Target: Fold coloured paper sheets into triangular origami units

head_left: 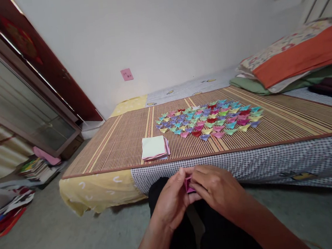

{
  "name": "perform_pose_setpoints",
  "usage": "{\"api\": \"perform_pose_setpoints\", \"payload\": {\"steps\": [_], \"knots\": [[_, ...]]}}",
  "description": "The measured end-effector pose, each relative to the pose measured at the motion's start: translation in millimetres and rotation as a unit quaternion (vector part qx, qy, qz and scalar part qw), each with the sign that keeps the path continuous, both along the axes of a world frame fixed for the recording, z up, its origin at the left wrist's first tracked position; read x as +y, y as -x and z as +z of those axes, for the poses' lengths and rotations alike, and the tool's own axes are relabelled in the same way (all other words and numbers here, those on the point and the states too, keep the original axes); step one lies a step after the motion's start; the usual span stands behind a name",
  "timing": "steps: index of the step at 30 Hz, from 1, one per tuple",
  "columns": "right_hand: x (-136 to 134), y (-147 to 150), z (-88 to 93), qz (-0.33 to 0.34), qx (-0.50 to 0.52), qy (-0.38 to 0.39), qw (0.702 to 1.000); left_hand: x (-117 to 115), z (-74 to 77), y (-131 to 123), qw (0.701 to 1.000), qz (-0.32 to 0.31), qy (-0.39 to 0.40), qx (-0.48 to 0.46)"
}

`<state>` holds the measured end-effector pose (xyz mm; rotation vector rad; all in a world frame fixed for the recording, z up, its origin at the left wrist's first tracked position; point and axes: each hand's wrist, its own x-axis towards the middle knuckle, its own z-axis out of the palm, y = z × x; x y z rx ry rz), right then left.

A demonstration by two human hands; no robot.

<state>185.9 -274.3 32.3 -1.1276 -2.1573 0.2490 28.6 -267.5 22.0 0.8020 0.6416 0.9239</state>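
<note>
My left hand [170, 200] and my right hand [216, 188] meet over my lap, both pinched on a small pink folded paper [188, 184], mostly hidden between the fingers. In front of me a low bed carries a striped bamboo mat [120, 140]. On the mat lie several small folded paper shapes in many colours [209, 120], laid out in rows. A stack of square paper sheets [155, 147] with a pale green top sheet sits near the mat's front edge, just beyond my hands.
Folded quilts and a pillow [294, 59] are piled at the bed's right end. A pink note [126, 74] sticks to the white wall. A glass-fronted cabinet [20, 107] stands at the left, with books and papers [35, 168] on the grey floor.
</note>
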Motion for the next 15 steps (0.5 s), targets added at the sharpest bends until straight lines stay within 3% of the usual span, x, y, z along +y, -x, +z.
{"api": "perform_pose_setpoints", "payload": {"steps": [8,15], "knots": [[3.2,4.7,-7.4,-0.019,-0.049,-0.014,0.999,-2.9,0.9,-9.5,0.999,0.041,0.033,-0.005],[5.6,4.2,-4.2,-0.05,-0.041,0.065,0.996,-4.7,-6.3,-8.5,0.999,0.035,0.016,-0.03]]}}
